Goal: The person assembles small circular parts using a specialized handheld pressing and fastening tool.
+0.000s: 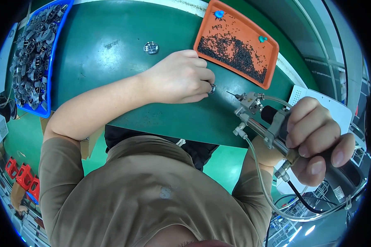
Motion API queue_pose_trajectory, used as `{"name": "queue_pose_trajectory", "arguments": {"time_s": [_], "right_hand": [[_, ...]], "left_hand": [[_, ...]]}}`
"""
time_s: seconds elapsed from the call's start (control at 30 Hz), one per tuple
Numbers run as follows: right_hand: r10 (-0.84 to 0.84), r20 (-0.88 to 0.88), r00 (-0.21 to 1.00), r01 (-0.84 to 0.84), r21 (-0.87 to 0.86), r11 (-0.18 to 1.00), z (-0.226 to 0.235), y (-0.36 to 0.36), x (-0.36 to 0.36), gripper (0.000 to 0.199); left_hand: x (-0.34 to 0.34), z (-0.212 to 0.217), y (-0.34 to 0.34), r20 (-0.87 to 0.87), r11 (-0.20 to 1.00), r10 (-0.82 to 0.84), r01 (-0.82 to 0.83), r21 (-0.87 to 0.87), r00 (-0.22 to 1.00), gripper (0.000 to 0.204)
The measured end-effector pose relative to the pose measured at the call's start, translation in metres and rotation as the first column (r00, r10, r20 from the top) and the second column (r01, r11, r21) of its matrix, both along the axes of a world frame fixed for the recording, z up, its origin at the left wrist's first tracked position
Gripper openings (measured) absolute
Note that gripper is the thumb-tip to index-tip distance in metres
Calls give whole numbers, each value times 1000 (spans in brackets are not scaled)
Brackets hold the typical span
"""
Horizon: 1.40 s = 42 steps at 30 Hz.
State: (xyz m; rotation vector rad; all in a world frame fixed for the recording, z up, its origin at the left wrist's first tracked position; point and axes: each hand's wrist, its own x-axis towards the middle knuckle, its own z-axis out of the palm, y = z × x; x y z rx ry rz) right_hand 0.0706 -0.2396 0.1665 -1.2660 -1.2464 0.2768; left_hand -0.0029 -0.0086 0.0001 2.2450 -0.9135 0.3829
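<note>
Two hands were at work over the green mat (111, 61). Our left hand (181, 78) was curled almost closed, and its fingertips pinched a small metal part (212, 88) against the mat, near the middle of the table and just below the orange tray (272, 61). Our right hand (317, 140) was wrapped fully around the handle of a screwdriver (268, 123) with hoses. Its thin tip (231, 94) pointed toward the part and stood a little apart from it, not yet touching.

To do this step well, we judged that the left fingers should keep the part flat and steady, with the fingertips away from the tip's path. The tool should come in line with the hole, not at a slant, and the hoses should hang free so they do not pull the tool aside.

One more part (151, 47) lay alone on the mat, farther from us. Many similar parts filled the blue bin (49, 74) on the left, and small dark screws (235, 49) lay loose in the tray.
</note>
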Motion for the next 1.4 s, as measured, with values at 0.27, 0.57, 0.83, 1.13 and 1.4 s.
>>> {"name": "queue_pose_trajectory", "arguments": {"time_s": [0.27,0.57,0.83,1.13,1.4], "right_hand": [[31,-35,999,-29,62,998,-8,-5,9,36],[43,-99,994,-33,99,995,-15,0,4,32],[94,-65,993,-87,112,990,-28,16,2,34],[158,-60,986,-153,79,985,-29,15,2,34],[138,-42,989,-136,67,989,-27,14,3,35]], "left_hand": [[3,-6,1,-2,1000,-12,12,-19,1000,13],[3,-5,-1,-17,1000,-16,15,-21,1000,12],[3,-7,-2,-37,999,-17,15,-52,999,13],[3,-6,-2,-52,999,-18,16,-43,999,13],[4,-6,-2,-46,999,-23,21,-46,999,13]]}}
